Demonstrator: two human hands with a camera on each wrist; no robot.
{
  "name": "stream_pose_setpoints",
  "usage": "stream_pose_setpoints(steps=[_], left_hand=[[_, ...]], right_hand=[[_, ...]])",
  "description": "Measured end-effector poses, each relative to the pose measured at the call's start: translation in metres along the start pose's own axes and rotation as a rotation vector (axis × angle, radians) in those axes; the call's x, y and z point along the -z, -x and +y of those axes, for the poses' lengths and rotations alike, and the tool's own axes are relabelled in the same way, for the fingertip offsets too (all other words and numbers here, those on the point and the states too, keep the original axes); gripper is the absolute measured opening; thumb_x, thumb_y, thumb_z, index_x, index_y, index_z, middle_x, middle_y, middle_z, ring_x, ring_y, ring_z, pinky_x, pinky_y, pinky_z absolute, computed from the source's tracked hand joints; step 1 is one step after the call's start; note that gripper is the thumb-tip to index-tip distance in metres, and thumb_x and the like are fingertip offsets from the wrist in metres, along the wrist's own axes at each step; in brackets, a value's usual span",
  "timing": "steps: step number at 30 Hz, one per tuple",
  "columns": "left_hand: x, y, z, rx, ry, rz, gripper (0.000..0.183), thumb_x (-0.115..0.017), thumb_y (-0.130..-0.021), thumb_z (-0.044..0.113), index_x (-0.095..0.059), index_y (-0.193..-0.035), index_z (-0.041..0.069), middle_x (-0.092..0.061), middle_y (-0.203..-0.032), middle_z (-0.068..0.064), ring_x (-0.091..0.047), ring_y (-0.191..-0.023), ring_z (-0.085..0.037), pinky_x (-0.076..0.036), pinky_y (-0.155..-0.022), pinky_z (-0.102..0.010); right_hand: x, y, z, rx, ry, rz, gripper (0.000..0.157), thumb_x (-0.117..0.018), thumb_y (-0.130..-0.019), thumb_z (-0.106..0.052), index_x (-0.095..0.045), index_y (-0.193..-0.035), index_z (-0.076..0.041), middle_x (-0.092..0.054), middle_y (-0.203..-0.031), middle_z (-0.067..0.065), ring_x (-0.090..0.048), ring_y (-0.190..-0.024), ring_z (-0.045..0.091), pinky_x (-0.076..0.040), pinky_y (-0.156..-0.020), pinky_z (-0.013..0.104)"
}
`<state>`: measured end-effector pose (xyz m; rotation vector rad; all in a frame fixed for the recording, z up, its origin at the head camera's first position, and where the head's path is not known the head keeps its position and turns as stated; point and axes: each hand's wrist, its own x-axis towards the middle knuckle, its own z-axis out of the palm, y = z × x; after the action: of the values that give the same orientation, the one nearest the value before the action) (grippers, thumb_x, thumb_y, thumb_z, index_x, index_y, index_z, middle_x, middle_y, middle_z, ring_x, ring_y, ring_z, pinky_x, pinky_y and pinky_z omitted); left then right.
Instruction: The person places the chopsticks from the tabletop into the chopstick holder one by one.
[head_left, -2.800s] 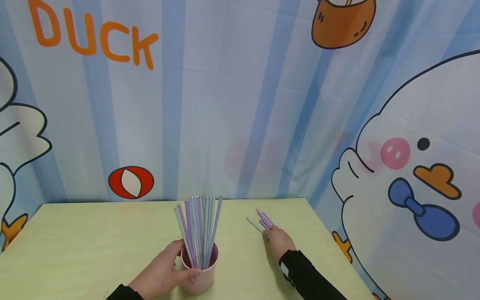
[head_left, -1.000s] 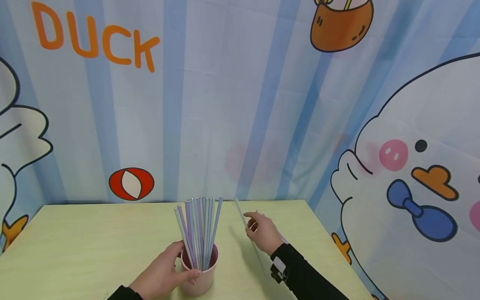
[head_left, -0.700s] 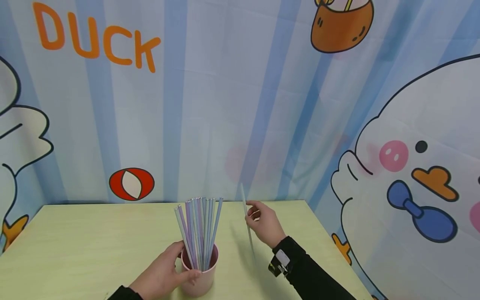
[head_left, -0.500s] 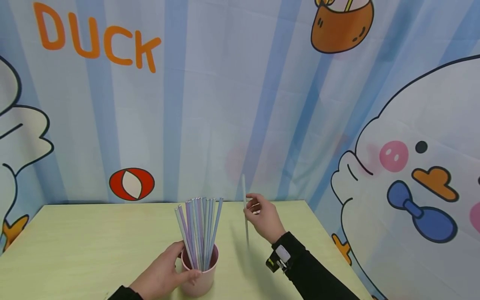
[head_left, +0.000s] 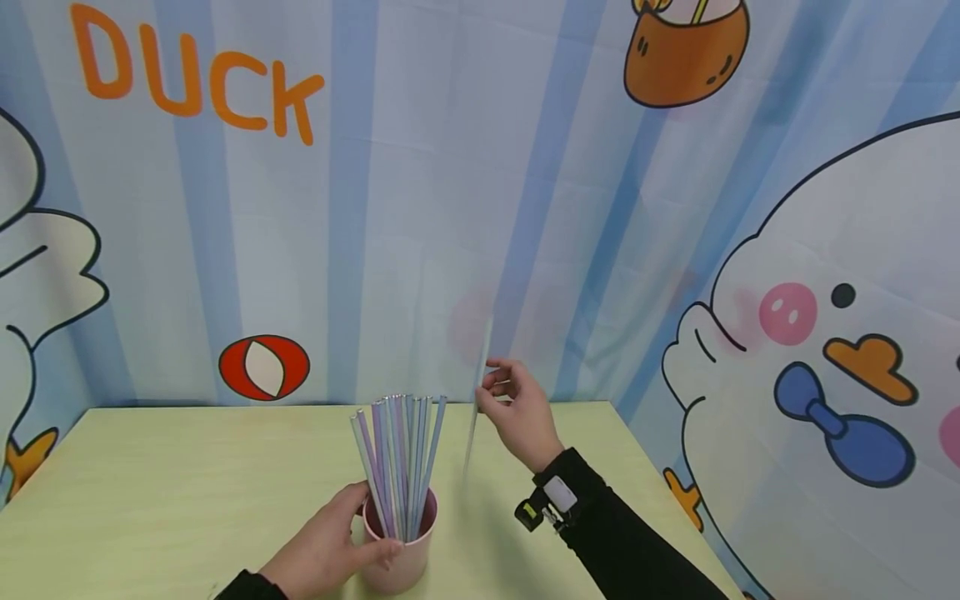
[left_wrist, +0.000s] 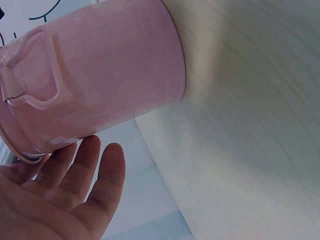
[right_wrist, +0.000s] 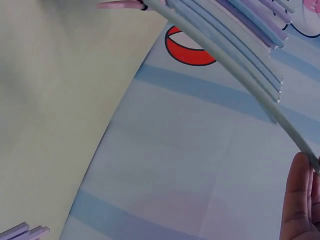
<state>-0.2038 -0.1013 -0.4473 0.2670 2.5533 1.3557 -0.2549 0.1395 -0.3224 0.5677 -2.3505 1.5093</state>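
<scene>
One pink cup (head_left: 397,573) stands upright on the pale table (head_left: 187,483), holding a bundle of lavender, blue and whitish straws (head_left: 397,467). Left hand (head_left: 326,533): partly open, thumb and fingers curved about the cup's left side. Right hand (head_left: 521,412): thumb and fingertips nearly together, pinching a single pale straw (right_wrist: 237,72), tilted, above the table right of the cup.

The cup (head_left: 408,568) at lower centre is pink; its straws (head_left: 399,467) mix lilac, pale blue and grey. The desk (head_left: 187,483) is pale yellow with faint grain. Above, the backdrop (head_left: 435,208) has two-tone blue stripes, orange letters (head_left: 192,79) upper left, a white duck (head_left: 847,233) at right.
</scene>
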Motion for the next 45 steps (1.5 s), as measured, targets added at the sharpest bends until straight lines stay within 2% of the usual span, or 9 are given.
stream_pose_setpoints(steps=[4,10,14,21,27,30,35,38,45], left_hand=[[0.000,0.000,0.000,0.001,0.003,-0.001,0.092,-0.079,-0.069,0.047,-0.035,-0.143,0.015,-0.049,-0.135,-0.009,-0.051,-0.102,-0.023,-0.047,-0.094,-0.057],[0.001,0.000,0.000,-0.002,0.001,-0.001,0.092,-0.079,-0.069,0.047,-0.035,-0.143,0.015,-0.049,-0.135,-0.010,-0.051,-0.103,-0.023,-0.046,-0.094,-0.058],[0.001,0.000,0.000,-0.012,-0.004,-0.002,0.092,-0.078,-0.070,0.048,-0.035,-0.143,0.015,-0.050,-0.135,-0.009,-0.051,-0.104,-0.023,-0.046,-0.094,-0.058],[0.002,-0.001,0.000,-0.011,0.007,-0.012,0.092,-0.078,-0.070,0.049,-0.034,-0.144,0.015,-0.049,-0.137,-0.010,-0.051,-0.105,-0.023,-0.046,-0.094,-0.058],[0.002,-0.001,-0.001,-0.020,0.022,-0.021,0.092,-0.078,-0.070,0.049,-0.034,-0.144,0.017,-0.048,-0.138,-0.009,-0.051,-0.106,-0.023,-0.045,-0.094,-0.058],[0.002,-0.001,-0.001,-0.034,0.016,-0.023,0.092,-0.077,-0.070,0.050,-0.033,-0.144,0.017,-0.048,-0.137,-0.009,-0.051,-0.106,-0.023,-0.046,-0.094,-0.057],[0.002,-0.002,-0.003,-0.066,-0.003,-0.024,0.091,-0.077,-0.071,0.051,-0.034,-0.143,0.016,-0.049,-0.137,-0.009,-0.051,-0.106,-0.022,-0.046,-0.094,-0.055],[0.003,-0.002,-0.004,-0.074,-0.004,-0.027,0.091,-0.077,-0.071,0.052,-0.034,-0.143,0.016,-0.049,-0.136,-0.009,-0.051,-0.105,-0.022,-0.047,-0.093,-0.054],[0.003,-0.001,-0.004,-0.069,0.001,-0.033,0.091,-0.076,-0.071,0.052,-0.034,-0.143,0.016,-0.049,-0.136,-0.008,-0.051,-0.104,-0.022,-0.047,-0.092,-0.054]], right_hand=[[-0.003,-0.001,-0.004,0.015,-0.086,-0.010,0.038,-0.059,-0.091,-0.003,-0.047,-0.127,0.001,-0.057,-0.104,0.020,-0.058,-0.092,0.029,-0.056,-0.077,0.037],[-0.011,0.000,-0.002,-0.017,-0.166,-0.060,0.039,-0.058,-0.090,0.000,-0.045,-0.127,0.002,-0.055,-0.104,0.022,-0.058,-0.092,0.031,-0.057,-0.079,0.038],[-0.020,0.003,0.006,-0.032,-0.171,-0.073,0.038,-0.058,-0.090,0.001,-0.045,-0.126,0.003,-0.055,-0.102,0.022,-0.058,-0.091,0.031,-0.057,-0.078,0.038],[-0.038,0.003,0.044,-0.062,-0.176,-0.078,0.039,-0.062,-0.089,-0.004,-0.047,-0.125,-0.004,-0.056,-0.101,0.018,-0.059,-0.089,0.025,-0.058,-0.075,0.039],[-0.047,0.010,0.054,-0.090,-0.134,-0.098,0.038,-0.065,-0.088,-0.006,-0.048,-0.122,-0.007,-0.057,-0.098,0.014,-0.060,-0.087,0.021,-0.059,-0.073,0.034],[-0.049,0.014,0.054,-0.082,-0.139,-0.117,0.039,-0.064,-0.088,-0.003,-0.047,-0.123,-0.003,-0.057,-0.098,0.016,-0.060,-0.087,0.022,-0.058,-0.071,0.032],[-0.048,0.024,0.039,-0.060,-0.134,-0.150,0.038,-0.062,-0.087,0.002,-0.046,-0.121,0.005,-0.057,-0.098,0.022,-0.059,-0.086,0.027,-0.058,-0.070,0.031],[-0.047,0.029,0.031,-0.077,-0.107,-0.169,0.037,-0.061,-0.087,0.002,-0.046,-0.121,0.004,-0.057,-0.099,0.022,-0.059,-0.087,0.027,-0.058,-0.070,0.029],[-0.049,0.035,0.030,-0.091,-0.099,-0.204,0.035,-0.061,-0.088,0.001,-0.046,-0.120,0.004,-0.057,-0.100,0.024,-0.059,-0.088,0.027,-0.057,-0.070,0.026]])
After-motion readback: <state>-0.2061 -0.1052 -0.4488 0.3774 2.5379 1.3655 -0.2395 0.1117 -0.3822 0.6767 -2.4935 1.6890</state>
